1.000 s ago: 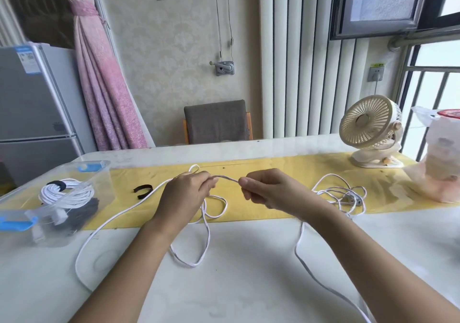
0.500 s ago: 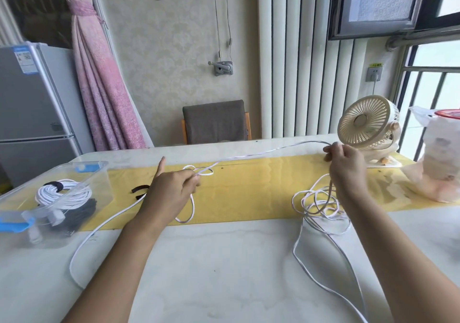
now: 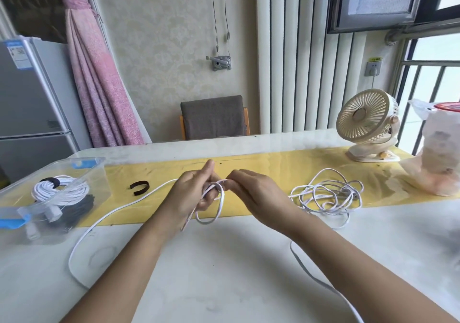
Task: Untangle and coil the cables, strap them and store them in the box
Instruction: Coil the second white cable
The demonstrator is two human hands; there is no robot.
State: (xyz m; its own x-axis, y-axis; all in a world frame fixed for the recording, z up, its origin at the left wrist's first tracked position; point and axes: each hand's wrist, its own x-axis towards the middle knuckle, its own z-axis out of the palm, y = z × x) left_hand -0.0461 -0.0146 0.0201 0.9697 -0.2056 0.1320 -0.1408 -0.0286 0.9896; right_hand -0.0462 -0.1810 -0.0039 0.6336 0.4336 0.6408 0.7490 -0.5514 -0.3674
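Both hands are meeting over the middle of the table (image 3: pixel 224 285): the left hand (image 3: pixel 191 195) is curling round a small loop of white cable (image 3: pixel 211 213) with its forefinger sticking up, and the right hand (image 3: pixel 251 193) is pinching the same cable just beside the left fingertips, feeding it across.

Off to the left of the left hand a clear plastic box (image 3: pixel 94 173) is sitting with a strapped white coil (image 3: pixel 59 192) and something dark already inside. Between that box and the left hand a black strap (image 3: pixel 139 187) is lying curled on the yellow runner (image 3: pixel 273 168). To the right of the right hand the rest of the cable is lying in a loose tangled heap (image 3: pixel 326 195), with one long run trailing back under the right forearm toward the table's near edge, and another sweeping out past the left arm.

It looks a light, limp, rather flat and smooth cable, likely to spring out of its loops if let go, so I'd judge it wants pinching where the loops cross while the free length is drawn in gently.
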